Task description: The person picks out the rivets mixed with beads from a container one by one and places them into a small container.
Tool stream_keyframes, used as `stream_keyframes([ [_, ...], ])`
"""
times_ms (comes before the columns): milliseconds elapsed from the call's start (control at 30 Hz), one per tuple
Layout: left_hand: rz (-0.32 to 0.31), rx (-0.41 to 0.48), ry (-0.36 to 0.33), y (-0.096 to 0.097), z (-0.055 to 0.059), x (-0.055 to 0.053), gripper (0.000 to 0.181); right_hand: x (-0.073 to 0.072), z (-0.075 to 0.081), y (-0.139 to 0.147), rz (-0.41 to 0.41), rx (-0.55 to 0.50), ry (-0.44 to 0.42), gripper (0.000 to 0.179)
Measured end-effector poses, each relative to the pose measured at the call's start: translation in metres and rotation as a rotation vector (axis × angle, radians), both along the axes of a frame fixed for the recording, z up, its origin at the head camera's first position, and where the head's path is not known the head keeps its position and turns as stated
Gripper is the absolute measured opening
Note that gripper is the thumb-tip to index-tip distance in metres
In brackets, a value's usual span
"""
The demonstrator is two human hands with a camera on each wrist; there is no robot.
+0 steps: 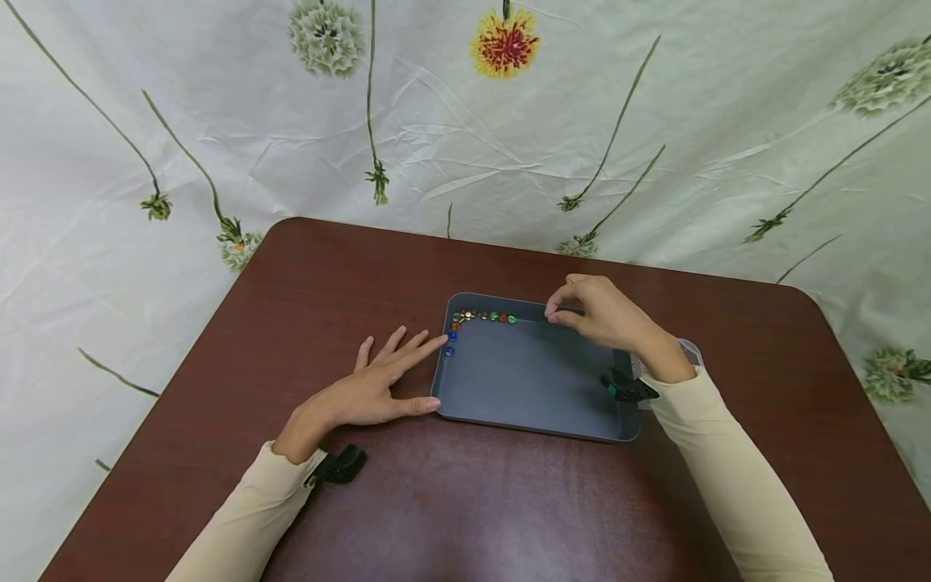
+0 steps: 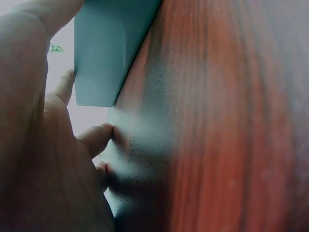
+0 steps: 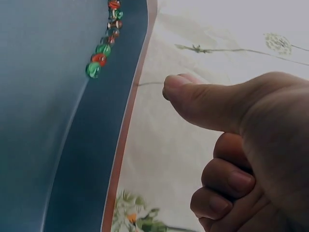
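A dark grey tray (image 1: 538,380) lies on the table with small glass marbles in it. Red, green and clear marbles (image 1: 493,316) form a row along the far wall; two blue ones (image 1: 450,351) sit by the left wall. My left hand (image 1: 364,392) spreads its straight fingers at the tray's left side, index fingertip beside a blue marble and thumb at the near corner. Over the far wall, right of the row's green end marble (image 3: 93,70), my right hand (image 1: 600,311) brings thumb and index tips together. Its other fingers curl in; no marble shows between the tips.
A clear plastic container (image 1: 689,352) stands right of the tray, partly hidden by the right wrist. The brown wooden table (image 1: 349,283) ends at a flower-printed cloth (image 1: 436,105) behind it. Black wrist devices (image 1: 343,465) are on both forearms.
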State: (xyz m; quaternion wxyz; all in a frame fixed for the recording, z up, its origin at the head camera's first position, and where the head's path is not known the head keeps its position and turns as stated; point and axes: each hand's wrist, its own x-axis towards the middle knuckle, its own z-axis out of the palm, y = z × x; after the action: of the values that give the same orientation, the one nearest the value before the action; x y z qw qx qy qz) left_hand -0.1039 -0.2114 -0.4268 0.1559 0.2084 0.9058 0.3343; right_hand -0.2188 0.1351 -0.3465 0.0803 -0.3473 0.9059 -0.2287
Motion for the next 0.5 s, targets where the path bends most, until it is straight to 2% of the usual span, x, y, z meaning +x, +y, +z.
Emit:
stream_keyframes([
  [500, 0.004, 0.014, 0.005, 0.000, -0.002, 0.000, 0.085, 0.011, 0.005, 0.064, -0.080, -0.039, 0.012, 0.007],
])
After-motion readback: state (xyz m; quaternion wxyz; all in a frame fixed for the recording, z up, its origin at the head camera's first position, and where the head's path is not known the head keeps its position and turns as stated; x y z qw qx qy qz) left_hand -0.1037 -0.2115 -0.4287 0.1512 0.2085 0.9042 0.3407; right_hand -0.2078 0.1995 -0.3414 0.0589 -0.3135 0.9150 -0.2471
